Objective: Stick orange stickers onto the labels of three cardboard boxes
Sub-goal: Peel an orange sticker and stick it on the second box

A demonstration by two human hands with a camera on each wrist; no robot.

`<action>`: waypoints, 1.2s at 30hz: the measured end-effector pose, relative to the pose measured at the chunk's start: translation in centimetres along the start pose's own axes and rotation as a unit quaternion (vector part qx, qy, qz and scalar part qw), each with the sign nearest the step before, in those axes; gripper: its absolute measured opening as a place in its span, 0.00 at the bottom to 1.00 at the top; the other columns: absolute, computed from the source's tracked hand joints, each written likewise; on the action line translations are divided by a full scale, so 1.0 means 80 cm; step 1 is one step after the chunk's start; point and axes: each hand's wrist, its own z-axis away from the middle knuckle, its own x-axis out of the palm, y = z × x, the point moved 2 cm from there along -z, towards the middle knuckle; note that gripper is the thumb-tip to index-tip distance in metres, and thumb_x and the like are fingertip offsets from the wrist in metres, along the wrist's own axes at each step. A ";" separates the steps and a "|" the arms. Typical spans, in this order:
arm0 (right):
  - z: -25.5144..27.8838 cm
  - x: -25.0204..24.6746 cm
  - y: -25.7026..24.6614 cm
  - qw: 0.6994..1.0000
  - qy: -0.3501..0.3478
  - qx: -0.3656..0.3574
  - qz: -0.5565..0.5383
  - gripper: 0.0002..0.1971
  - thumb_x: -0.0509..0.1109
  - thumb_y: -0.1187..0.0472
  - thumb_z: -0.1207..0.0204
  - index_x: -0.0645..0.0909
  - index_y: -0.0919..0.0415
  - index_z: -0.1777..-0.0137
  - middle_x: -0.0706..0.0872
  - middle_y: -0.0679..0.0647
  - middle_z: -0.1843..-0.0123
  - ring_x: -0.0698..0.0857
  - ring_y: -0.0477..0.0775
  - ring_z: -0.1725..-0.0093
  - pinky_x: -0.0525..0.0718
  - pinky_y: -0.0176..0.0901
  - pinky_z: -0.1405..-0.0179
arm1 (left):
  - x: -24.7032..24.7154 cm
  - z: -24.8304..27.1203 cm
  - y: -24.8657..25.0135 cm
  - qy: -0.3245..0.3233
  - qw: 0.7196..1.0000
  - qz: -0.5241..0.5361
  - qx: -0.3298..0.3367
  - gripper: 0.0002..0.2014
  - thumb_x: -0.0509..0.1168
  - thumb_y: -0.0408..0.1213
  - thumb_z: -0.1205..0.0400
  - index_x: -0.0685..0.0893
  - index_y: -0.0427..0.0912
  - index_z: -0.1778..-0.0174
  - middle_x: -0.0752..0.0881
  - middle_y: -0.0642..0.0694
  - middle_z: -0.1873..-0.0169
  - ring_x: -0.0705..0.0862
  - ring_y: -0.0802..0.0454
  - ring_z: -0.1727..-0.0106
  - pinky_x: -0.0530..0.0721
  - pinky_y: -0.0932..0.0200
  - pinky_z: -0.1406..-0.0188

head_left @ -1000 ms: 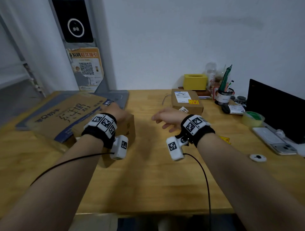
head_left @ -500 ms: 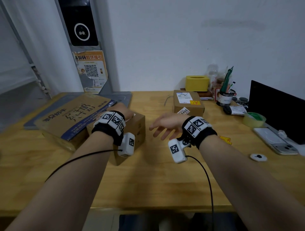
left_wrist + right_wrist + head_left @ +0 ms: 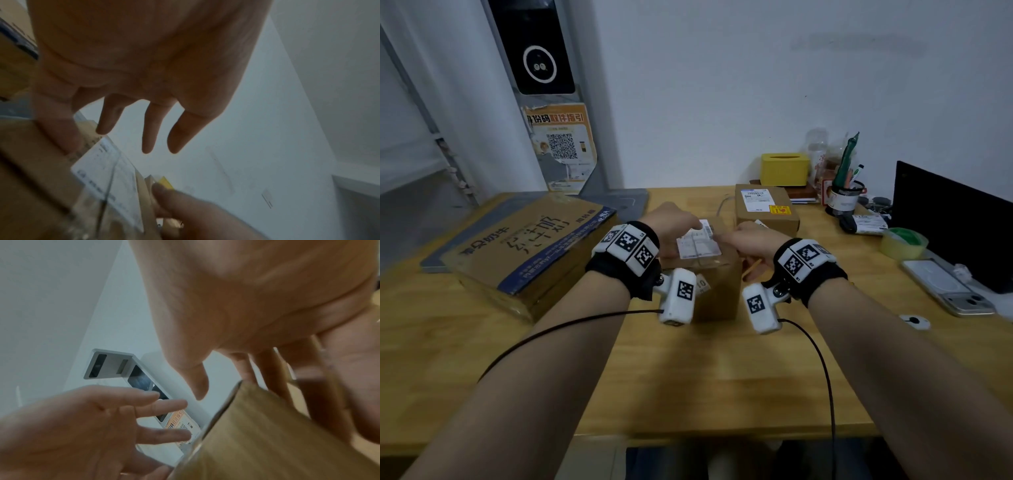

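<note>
A small cardboard box (image 3: 717,291) stands mid-table with a white label (image 3: 698,244) on its top. My left hand (image 3: 674,221) lies on the box's top left; in the left wrist view its thumb (image 3: 57,129) touches the cardboard beside the label (image 3: 102,175) and its fingers (image 3: 148,138) are straight in the air. My right hand (image 3: 750,240) touches the box's right top edge, with its fingers along the box (image 3: 267,443) and the thumb (image 3: 197,381) free. A second box (image 3: 767,219) behind carries a label and an orange sticker (image 3: 780,209). A big flat box (image 3: 527,246) lies at left.
On the right of the wooden table (image 3: 688,370) are a phone (image 3: 948,287), a tape roll (image 3: 904,241), a small white disc (image 3: 914,322) and a black screen (image 3: 955,226). A yellow tissue box (image 3: 784,168) and a pen cup (image 3: 844,198) stand by the back wall.
My left hand has slid the small box right, toward the table's middle. My right hand has come in to the box's right edge.
</note>
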 end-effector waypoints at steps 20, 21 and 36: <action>0.002 -0.109 0.101 0.970 0.093 0.025 0.225 0.09 0.79 0.61 0.23 0.83 0.60 0.62 0.82 0.53 0.70 0.79 0.42 0.80 0.70 0.29 0.88 | 0.130 0.006 0.068 -0.075 0.972 0.056 0.216 0.10 0.66 0.31 0.16 0.91 0.43 0.44 0.87 0.52 0.48 0.82 0.64 0.52 0.75 0.76 0.65; -0.003 -0.109 0.108 0.968 0.100 0.028 0.227 0.06 0.78 0.61 0.22 0.85 0.59 0.58 0.80 0.51 0.69 0.79 0.44 0.76 0.72 0.31 0.85 | 0.134 0.006 0.069 -0.071 0.971 0.061 0.219 0.10 0.66 0.31 0.16 0.91 0.45 0.47 0.87 0.52 0.49 0.82 0.64 0.52 0.76 0.75 0.63; -0.055 -0.113 0.181 0.956 0.137 0.115 0.231 0.21 0.76 0.49 0.28 0.87 0.47 0.34 0.87 0.55 0.37 0.71 0.67 0.28 0.78 0.54 0.40 | 0.170 -0.006 0.062 -0.121 0.958 0.079 0.248 0.15 0.61 0.30 0.15 0.88 0.53 0.56 0.92 0.54 0.54 0.90 0.47 0.43 0.90 0.40 0.45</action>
